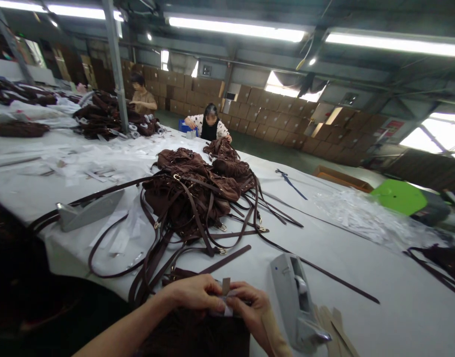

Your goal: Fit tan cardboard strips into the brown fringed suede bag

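Note:
In front of me, my left hand (195,292) and my right hand (253,302) meet with closed fingers. Thumbs and fingers of both pinch a pale strip (227,311) from either side. Between the fingertips a short beige piece (226,285) sticks up. What the strip is wrapped on is partly hidden by my fingers. Just under my hands lies a dark brown bag (197,332), mostly in shadow. A grey tape dispenser (285,287) stands right of my right hand, with several beige strips (333,327) beside it.
Brown bags with long straps and buckles form a pile (190,193) ahead. Another grey dispenser (89,210) is at left. Clear plastic bags (357,213) lie right, near a green panel (398,197). Two people (212,126) work across the white table (324,238).

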A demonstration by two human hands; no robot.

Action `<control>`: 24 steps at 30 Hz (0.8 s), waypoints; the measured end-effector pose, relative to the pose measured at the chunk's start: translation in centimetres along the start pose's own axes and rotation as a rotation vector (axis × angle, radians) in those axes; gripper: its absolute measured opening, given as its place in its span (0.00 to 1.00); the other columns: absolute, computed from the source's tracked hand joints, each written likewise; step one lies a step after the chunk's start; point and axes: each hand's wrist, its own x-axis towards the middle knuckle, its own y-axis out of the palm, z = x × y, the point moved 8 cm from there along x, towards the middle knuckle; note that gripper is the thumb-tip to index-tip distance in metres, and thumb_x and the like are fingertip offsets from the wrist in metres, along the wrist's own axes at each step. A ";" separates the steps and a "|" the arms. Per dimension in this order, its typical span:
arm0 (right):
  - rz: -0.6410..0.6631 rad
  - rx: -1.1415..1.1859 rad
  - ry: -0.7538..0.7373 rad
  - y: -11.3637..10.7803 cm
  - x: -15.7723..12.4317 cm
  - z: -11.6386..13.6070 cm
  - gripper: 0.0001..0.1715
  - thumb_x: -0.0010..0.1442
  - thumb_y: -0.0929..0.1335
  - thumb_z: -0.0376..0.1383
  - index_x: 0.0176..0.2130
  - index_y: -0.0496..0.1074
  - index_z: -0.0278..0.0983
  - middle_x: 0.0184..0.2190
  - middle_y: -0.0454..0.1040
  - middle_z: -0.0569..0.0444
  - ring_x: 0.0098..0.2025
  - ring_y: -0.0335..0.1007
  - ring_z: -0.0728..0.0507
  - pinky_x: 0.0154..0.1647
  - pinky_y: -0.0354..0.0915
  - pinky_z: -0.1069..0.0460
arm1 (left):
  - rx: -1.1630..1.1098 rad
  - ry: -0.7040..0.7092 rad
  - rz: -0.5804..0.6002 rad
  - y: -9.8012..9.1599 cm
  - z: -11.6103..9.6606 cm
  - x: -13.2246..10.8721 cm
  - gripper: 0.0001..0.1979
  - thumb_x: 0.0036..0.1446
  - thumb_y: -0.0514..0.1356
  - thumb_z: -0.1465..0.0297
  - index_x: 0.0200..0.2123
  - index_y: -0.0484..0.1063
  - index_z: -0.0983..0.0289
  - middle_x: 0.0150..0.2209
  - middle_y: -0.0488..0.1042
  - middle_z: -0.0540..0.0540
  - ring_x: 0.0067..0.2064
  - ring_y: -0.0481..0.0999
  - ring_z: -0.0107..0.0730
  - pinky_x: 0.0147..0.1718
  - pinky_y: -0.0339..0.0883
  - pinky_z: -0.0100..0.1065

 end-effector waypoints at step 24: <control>0.022 -0.770 -0.681 1.9 -2.8 1.9 0.19 0.67 0.62 0.33 0.57 0.63 0.38 0.47 0.75 0.44 0.46 0.73 0.39 0.45 0.75 0.45 | -0.194 -0.006 -0.277 0.1 2.7 1.9 0.17 0.53 0.54 0.56 0.29 0.70 0.65 0.21 0.66 0.48 0.18 0.62 0.25 0.17 0.58 0.28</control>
